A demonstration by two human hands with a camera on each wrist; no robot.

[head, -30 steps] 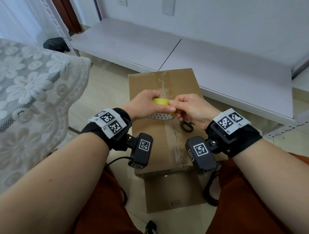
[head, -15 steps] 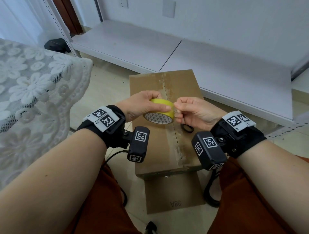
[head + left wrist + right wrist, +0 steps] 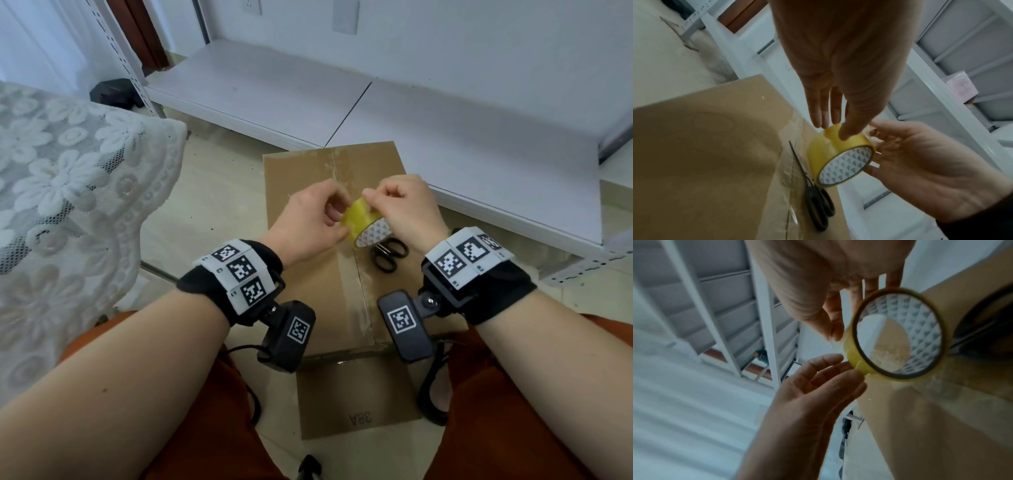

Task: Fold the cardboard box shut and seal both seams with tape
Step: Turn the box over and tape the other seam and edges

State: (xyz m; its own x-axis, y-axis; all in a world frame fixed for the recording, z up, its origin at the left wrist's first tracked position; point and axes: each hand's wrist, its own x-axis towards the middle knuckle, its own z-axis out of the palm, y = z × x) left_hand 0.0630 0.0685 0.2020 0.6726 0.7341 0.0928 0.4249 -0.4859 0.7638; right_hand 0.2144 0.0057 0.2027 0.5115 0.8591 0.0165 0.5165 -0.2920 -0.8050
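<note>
Both hands meet above the closed cardboard box [image 3: 329, 240], working a roll of yellow tape [image 3: 361, 219] held just over its centre seam. The left hand [image 3: 308, 226] steadies the roll with thumb and straight fingertips pressed on its outer band; the right hand [image 3: 404, 209] cradles the far side, thumb and forefinger pinching at the rim as if hunting for the loose end. Judging by this, the flaps are folded and taping is about to begin: the next move calls for lifting the tape's end, drawing out a length and laying it along the seam. The roll is a glossy, translucent ring with a white, triangle-patterned core. The box is matte brown corrugated board, its seam streaked with old clear film. Black-handled scissors [image 3: 388, 255] lie on the box top, just right of the seam.
</note>
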